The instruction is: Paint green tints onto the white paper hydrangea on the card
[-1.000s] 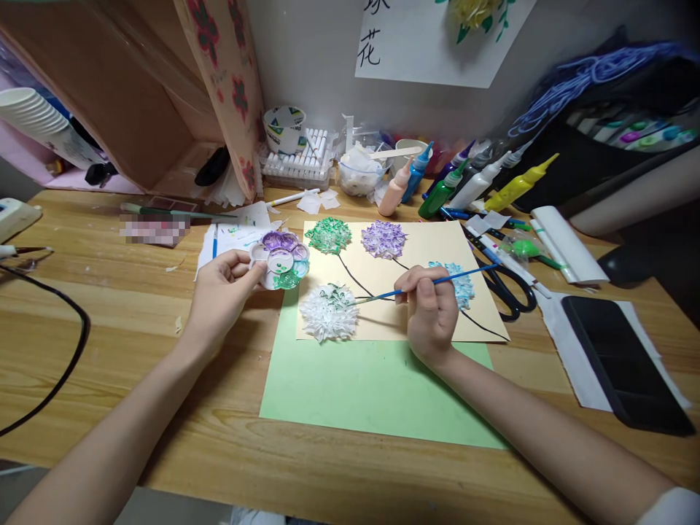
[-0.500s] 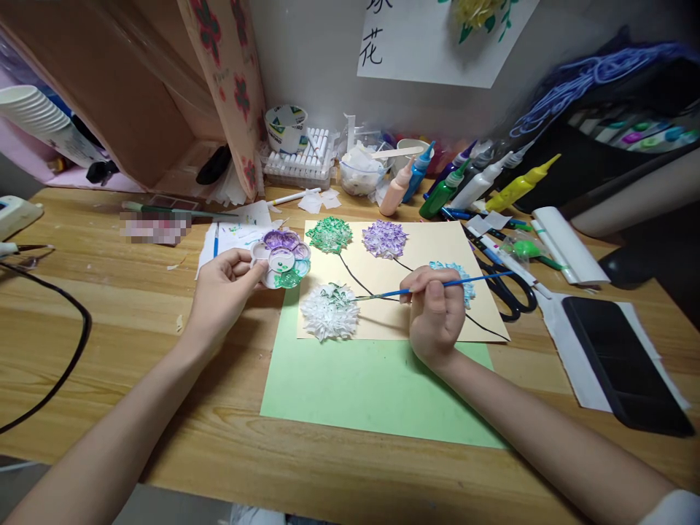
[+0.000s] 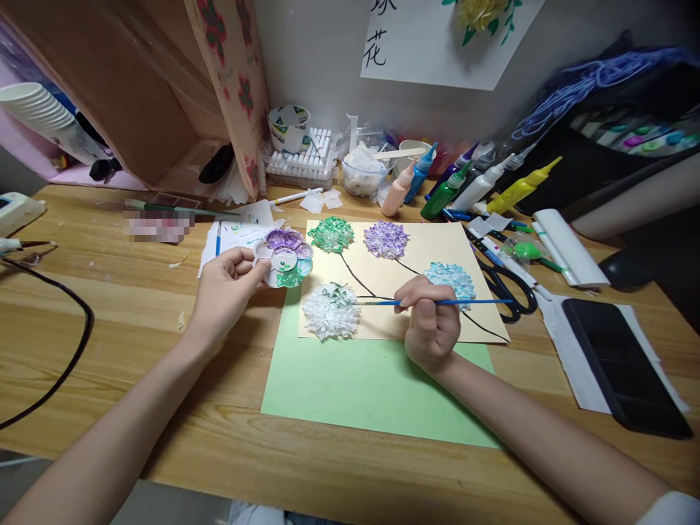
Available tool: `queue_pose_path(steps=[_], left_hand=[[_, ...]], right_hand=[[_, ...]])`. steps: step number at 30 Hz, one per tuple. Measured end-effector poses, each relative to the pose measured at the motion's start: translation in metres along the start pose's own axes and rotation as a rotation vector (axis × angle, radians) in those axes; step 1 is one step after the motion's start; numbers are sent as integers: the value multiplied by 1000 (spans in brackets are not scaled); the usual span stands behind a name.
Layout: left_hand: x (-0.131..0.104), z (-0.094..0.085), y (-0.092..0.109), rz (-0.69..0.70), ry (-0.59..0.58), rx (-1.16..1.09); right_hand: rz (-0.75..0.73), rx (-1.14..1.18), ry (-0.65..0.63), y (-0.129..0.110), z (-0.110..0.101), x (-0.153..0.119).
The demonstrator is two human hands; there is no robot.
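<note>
My left hand [image 3: 232, 288] grips a flower-shaped paint palette [image 3: 284, 259] by its edge, with purple and green paint in its wells. Between the closed fingers of my right hand [image 3: 430, 321] is a thin blue paintbrush [image 3: 475, 301]. Its bristles point left and lie at the right edge of a white ruffled paper flower [image 3: 331, 315], which has dark green on its upper part. The flower sits on a cream sheet [image 3: 383, 328] with drawn black stems. A green flower [image 3: 331, 234], a purple flower [image 3: 386, 239] and a blue flower [image 3: 453, 281] are on the same sheet.
Under the cream sheet lies a light green sheet [image 3: 372, 386]. Scissors [image 3: 508, 292], a dark phone [image 3: 623, 364] and a white roll [image 3: 569, 248] are on the right. Paint bottles [image 3: 448, 191] and a box of markers [image 3: 300, 164] stand behind. A black cable [image 3: 82, 313] curves at left.
The paintbrush has tilted to nearly level, its back end lower, and its tip has shifted slightly right and down. My right hand has dropped a little, showing more of the blue flower.
</note>
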State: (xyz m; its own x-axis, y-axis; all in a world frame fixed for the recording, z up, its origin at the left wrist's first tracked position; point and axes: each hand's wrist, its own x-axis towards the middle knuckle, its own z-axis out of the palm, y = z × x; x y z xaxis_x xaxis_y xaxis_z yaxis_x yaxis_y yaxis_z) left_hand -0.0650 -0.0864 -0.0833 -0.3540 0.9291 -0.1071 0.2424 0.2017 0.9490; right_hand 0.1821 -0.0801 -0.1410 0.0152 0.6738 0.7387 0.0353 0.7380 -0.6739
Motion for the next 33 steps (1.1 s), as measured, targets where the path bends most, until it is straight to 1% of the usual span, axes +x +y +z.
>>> queue_pose_path(steps=[3, 5, 7, 11, 14, 16, 19, 21, 23, 27, 33], left_hand=[[0, 0, -1, -2, -8, -11], [0, 0, -2, 1, -19, -31], [1, 0, -4, 7, -33, -52], [0, 0, -4, 13, -45, -55], [0, 0, -4, 16, -50, -51], [-1, 0, -5, 16, -52, -53], [-1, 0, -5, 18, -53, -53], [-1, -1, -5, 17, -55, -50], [-1, -1, -5, 15, -52, -49], [-1, -1, -4, 6, -46, -49], [-2, -1, -2, 6, -48, -48]], right_hand=[[-101, -53, -5, -1, -2, -2], [-172, -74, -76, -2, -3, -2], [-207, -92, -144, -2, -4, -3], [-241, -102, -129, -3, -5, -3], [-240, -132, -222, -4, -6, -3], [-244, -164, -256, -5, -7, -3], [-317, -199, -266, -7, -8, -2], [-361, -233, -319, -10, -8, 0], [-372, -282, -364, -13, -8, 2], [-380, -330, -363, -17, -8, 6], [-396, -365, -398, -21, -7, 10]])
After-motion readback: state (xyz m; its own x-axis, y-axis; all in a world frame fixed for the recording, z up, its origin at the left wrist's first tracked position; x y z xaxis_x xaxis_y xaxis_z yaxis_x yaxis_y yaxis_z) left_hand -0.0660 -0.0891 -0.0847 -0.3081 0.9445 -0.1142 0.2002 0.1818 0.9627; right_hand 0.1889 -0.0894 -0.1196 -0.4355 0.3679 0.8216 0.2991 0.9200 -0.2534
